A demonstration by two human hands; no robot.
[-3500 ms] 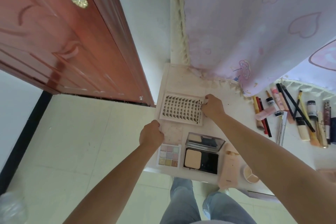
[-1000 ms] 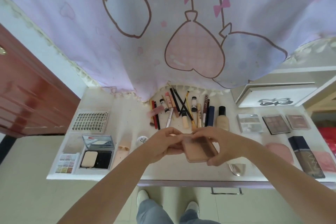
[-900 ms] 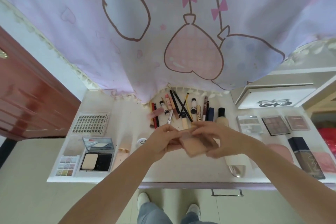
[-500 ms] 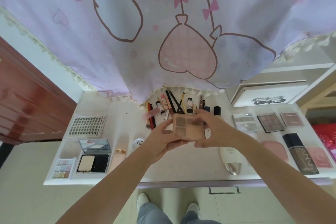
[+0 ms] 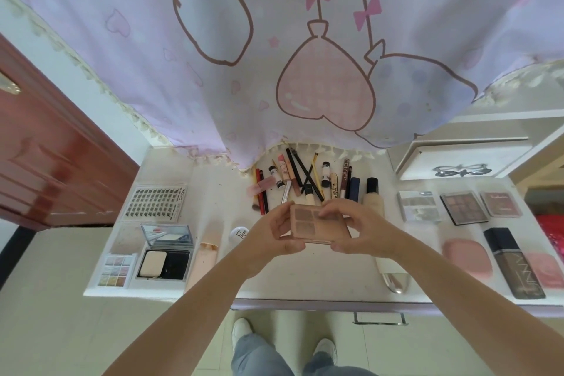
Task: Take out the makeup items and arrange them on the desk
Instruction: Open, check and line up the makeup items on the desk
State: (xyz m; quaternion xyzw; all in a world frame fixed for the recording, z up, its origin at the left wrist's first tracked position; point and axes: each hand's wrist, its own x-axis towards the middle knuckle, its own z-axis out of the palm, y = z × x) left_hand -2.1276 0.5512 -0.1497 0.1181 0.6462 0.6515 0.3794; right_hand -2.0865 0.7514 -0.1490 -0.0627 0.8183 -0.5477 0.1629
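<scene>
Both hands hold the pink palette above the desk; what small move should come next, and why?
Probably lower the palette onto the bare desk just beneath. Left hand and right hand grip it in the air, and the other items already lie flat around that spot.

Two hands (image 5: 276, 230), three palettes (image 5: 463, 207) at 3 o'clock, two foundation bottles (image 5: 513, 262); roughly fifteen pencils and tubes (image 5: 305, 182) at 12 o'clock.

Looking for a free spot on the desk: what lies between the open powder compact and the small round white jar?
In the head view, a pale pink tube lies between the open powder compact and the round white jar.
</scene>
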